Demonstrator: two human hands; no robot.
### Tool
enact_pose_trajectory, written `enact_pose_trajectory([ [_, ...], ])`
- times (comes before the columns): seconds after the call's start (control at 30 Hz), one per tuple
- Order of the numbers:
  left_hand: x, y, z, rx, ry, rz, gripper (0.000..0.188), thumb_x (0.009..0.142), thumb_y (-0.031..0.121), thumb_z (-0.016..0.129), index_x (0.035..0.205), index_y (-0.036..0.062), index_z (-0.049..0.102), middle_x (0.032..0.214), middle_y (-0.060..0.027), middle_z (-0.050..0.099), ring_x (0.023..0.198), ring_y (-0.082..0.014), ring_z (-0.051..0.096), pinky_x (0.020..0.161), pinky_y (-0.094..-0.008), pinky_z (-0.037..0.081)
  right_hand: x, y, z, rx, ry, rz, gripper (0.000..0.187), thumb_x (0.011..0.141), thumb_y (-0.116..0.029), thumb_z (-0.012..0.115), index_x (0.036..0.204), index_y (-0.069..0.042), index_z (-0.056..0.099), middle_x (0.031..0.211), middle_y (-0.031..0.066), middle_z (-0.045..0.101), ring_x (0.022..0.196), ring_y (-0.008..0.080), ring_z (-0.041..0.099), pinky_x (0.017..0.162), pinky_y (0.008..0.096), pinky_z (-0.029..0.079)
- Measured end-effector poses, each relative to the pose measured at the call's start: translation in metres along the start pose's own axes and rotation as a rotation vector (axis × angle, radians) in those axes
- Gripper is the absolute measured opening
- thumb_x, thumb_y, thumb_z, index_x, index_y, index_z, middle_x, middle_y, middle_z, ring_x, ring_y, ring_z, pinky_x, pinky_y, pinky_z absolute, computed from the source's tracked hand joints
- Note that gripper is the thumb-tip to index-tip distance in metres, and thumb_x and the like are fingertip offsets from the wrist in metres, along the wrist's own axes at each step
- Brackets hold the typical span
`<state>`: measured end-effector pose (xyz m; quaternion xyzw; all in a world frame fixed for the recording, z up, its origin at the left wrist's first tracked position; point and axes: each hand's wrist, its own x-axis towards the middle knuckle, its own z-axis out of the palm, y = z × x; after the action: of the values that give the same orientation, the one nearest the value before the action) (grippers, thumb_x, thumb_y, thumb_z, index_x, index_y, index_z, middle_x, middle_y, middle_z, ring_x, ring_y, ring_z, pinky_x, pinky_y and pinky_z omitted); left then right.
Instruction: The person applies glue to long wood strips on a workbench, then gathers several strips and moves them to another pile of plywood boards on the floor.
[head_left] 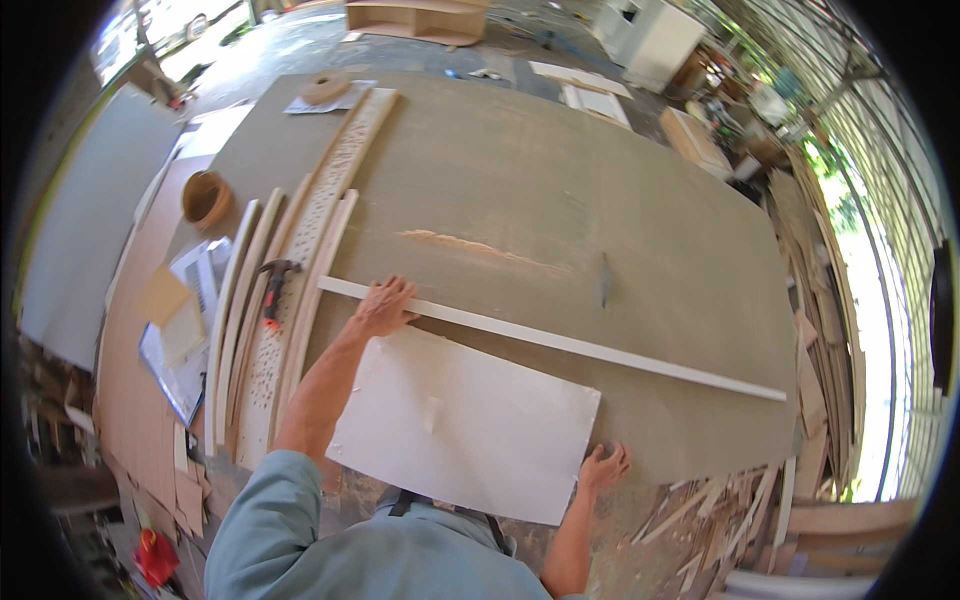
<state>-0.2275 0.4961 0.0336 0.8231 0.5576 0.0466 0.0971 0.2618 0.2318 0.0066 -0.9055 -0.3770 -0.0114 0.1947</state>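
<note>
My left hand [385,305] is closed over a long narrow white strip [590,347], near its left end, with fingers on its far side. The strip runs slantwise across a large grey-brown board [500,170] that forms the work surface. Just below that hand lies a rectangular white panel [480,420], its near edge close to my body. A small pale flap or scrap [432,414] shows on the panel's face. My right hand [605,467] is beside the panel's right edge, fingers loosely curved and thumb apart; whether it touches the edge is unclear.
A hammer [277,290] rests on several long boards [335,170] at left. Near them are a brown tape roll [206,198], papers [205,270] and another roll [326,88]. A thin dark tool [604,280] lies right of centre. Wood offcuts [715,520] heap at lower right.
</note>
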Motion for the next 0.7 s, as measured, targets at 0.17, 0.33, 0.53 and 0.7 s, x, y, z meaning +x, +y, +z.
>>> enact_pose_trajectory([
  [0.17,-0.002,-0.015,-0.001,0.074,0.044,0.023,0.052,0.086,0.048,0.072,0.117,0.0074,0.061,0.115,-0.0103,0.057,0.119,-0.0281,0.051,0.094,-0.0493,0.041,0.007,-0.007,-0.013,0.070,-0.028,0.029,0.038,0.086,-0.016,0.073,0.120,-0.004,0.063,0.134,0.0126,0.054,0.125,0.0356,0.047,0.104,0.0500,0.038],
  [0.33,-0.002,-0.043,-0.005,-0.149,0.023,0.077,0.049,0.088,0.048,0.069,0.114,0.0064,0.066,0.111,-0.0087,0.060,0.117,-0.0262,0.053,0.097,-0.0522,0.039,0.000,-0.007,-0.004,0.209,-0.012,0.010,0.036,0.085,-0.017,0.073,0.118,-0.004,0.065,0.133,0.0117,0.054,0.126,0.0348,0.046,0.103,0.0502,0.039],
  [0.53,0.021,-0.030,-0.012,-0.193,0.088,0.017,0.040,0.086,0.039,0.075,0.107,0.0050,0.073,0.112,-0.0065,0.059,0.114,-0.0262,0.052,0.097,-0.0518,0.040,-0.007,-0.013,0.002,0.146,0.005,0.021,0.037,0.083,-0.017,0.074,0.118,-0.005,0.066,0.134,0.0102,0.054,0.126,0.0347,0.046,0.103,0.0499,0.039],
  [0.7,0.035,-0.023,-0.005,-0.253,0.132,-0.025,0.036,0.083,0.030,0.079,0.108,0.0054,0.075,0.111,-0.0074,0.058,0.115,-0.0276,0.051,0.097,-0.0502,0.040,-0.006,-0.008,-0.001,0.179,-0.008,-0.023,0.036,0.082,-0.013,0.074,0.116,-0.004,0.067,0.131,0.0096,0.056,0.126,0.0340,0.046,0.104,0.0484,0.039],
])
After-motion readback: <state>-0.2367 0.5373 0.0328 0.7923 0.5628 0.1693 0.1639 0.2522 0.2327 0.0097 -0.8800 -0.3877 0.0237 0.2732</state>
